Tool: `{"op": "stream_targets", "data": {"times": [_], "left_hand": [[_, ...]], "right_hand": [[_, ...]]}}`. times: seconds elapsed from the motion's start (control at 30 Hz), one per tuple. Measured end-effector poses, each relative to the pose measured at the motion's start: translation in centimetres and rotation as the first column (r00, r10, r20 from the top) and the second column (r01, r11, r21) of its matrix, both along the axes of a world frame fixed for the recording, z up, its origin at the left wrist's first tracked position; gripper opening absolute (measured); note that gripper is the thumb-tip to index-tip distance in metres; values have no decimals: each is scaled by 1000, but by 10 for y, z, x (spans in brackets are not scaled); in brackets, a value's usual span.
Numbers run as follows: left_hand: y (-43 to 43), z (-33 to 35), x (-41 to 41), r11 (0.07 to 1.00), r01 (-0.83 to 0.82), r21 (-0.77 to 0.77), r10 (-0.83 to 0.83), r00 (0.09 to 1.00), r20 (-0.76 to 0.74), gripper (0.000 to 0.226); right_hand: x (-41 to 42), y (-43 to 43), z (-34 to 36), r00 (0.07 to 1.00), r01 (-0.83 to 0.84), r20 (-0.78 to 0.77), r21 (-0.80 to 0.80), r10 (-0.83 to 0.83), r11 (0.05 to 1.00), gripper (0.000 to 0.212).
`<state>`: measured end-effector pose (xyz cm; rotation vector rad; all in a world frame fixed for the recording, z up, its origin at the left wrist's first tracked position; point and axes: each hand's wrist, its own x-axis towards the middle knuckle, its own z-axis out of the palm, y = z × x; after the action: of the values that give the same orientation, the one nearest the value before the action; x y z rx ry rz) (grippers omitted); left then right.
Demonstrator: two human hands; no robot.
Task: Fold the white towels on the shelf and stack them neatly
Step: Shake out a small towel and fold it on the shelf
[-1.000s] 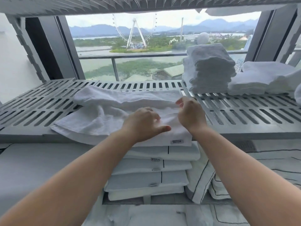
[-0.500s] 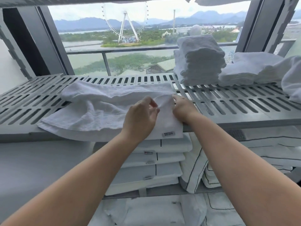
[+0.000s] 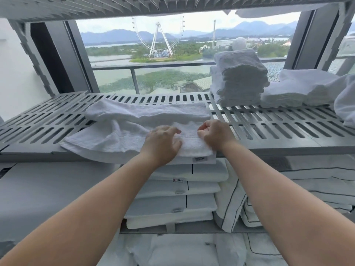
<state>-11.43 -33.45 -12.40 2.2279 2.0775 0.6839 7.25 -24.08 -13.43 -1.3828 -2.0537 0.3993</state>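
Head view – white towel: lies half-folded across the slotted grey shelf, its front edge hanging over the shelf lip
Left hand: on the towel's right part, fingers curled into the cloth, thumb laid on the fold
Right hand: just beside the left, at the towel's right end – bent fingers pinch the edge
Stack of folded towels: back right, well apart from both hands
Loose towels: right of that stack
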Motion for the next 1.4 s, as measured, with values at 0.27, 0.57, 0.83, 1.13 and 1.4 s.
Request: {"op": "stream_targets", "data": {"times": [0.27,0.57,0.83,1.13,1.4], "left_hand": [[28,14,-38,959,-68,274,105,987,-123,19],[111,43,-150,938,-297,-179,186,867,-462,33],[186,105,-212,945,-303,-120,217,860,-462,24],[226,53,-208,862,1,507,362,700,-616,28],[215,55,-265,944,40,327,223,653,-723,53]], "right_hand": [[-20,22,6,963,156,175,248,-203,956,15],[-69,86,42,745,107,629,212,-220,971,33],[-123,154,106,769,286,566,109,-296,952,10],[-147,186,35,910,261,305,100,-279,960,65],[-154,170,19,915,-11,391,261,-95,965,28]]}}
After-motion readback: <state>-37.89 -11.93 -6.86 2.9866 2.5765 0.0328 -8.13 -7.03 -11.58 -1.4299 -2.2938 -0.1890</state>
